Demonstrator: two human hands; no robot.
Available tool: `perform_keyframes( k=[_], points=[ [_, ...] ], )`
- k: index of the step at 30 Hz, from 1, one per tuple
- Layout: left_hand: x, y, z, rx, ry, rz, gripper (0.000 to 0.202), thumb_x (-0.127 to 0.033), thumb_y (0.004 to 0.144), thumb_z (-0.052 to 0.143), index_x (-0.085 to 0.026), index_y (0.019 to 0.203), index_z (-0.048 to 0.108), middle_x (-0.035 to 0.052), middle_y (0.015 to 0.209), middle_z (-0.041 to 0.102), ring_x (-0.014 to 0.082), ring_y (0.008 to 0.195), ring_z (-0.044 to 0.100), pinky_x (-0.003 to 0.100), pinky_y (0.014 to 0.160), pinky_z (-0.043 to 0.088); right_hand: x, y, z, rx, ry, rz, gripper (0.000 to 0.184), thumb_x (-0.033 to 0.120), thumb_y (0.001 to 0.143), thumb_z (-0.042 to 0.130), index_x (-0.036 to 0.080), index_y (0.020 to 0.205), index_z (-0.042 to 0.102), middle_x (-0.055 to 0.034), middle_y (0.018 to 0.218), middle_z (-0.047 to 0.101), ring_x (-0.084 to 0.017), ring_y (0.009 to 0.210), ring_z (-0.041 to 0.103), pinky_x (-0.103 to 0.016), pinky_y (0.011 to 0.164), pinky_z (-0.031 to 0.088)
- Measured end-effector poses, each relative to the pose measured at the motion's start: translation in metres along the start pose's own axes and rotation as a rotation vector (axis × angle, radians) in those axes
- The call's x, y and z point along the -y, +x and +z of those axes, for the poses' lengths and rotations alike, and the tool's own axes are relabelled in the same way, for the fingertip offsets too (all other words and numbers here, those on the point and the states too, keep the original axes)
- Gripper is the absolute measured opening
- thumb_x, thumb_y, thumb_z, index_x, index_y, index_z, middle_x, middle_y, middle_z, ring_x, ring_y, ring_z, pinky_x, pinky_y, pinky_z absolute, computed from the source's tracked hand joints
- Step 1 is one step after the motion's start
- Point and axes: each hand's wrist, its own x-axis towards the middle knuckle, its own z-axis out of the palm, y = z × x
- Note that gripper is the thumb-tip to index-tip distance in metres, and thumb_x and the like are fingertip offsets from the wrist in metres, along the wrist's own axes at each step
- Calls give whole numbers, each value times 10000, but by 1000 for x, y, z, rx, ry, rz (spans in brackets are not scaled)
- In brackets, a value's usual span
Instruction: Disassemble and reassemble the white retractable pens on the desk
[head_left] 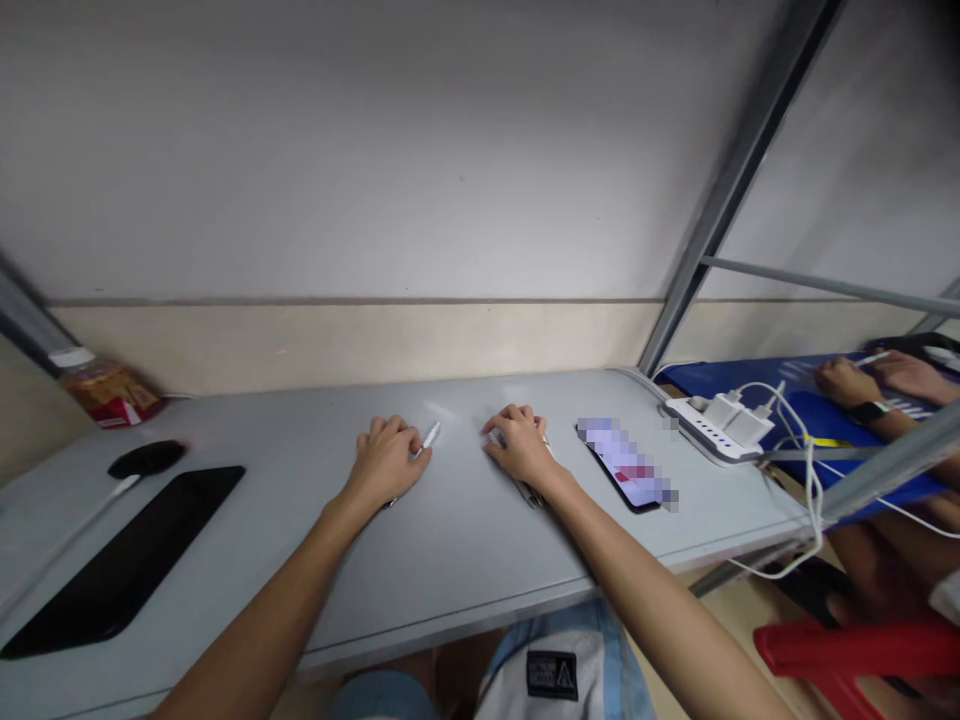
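My left hand [388,462] rests on the grey desk with its fingers curled. Between thumb and forefinger it holds a white pen [430,435], whose other end shows below the palm. To the right, my right hand [519,440] is bent over a small bundle of slim pens [531,494]. Its fingers curl around them, and the palm hides most of their length, so I cannot tell how many there are. Beside that hand a phone [622,468] with a lit screen lies flat.
A black tablet [135,555], a round black pad [147,459] with a white cable, and a tipped bottle [109,390] are on the left. At the right stand a power strip [712,432] with chargers, a metal frame post [739,170], and another person's hands [851,383] over a blue surface.
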Motion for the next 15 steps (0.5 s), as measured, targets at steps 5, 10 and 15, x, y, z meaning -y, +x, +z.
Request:
perform_keyframes(
  k=[5, 10, 15],
  points=[
    [-12, -1, -4, -11, -243, 135, 250, -393, 891, 445, -203, 780, 564, 27, 811, 621, 213, 861, 529, 356, 778, 369, 7, -4, -5, -50, 81, -139, 382, 306, 801, 671, 293, 1175, 593, -72, 1167, 545, -261, 1084, 422, -412, 891, 313],
    [-27, -5, -12, 149, -561, 244, 305, -420, 942, 363, -199, 863, 559, -22, 741, 599, 121, 652, 513, 247, 639, 387, 15, -6, -13, -93, 230, -371, 562, 371, 865, 606, 284, 1386, 412, -90, 1270, 532, -244, 1102, 450, -383, 918, 362],
    [-30, -7, -17, 115, -562, 273, 298, -403, 957, 355, -213, 917, 581, -24, 777, 616, 125, 680, 534, 252, 667, 396, 13, -1, -12, -58, 311, -415, 227, 357, 919, 529, 202, 1008, 669, -66, 930, 669, -185, 876, 540, -299, 803, 394]
  ],
)
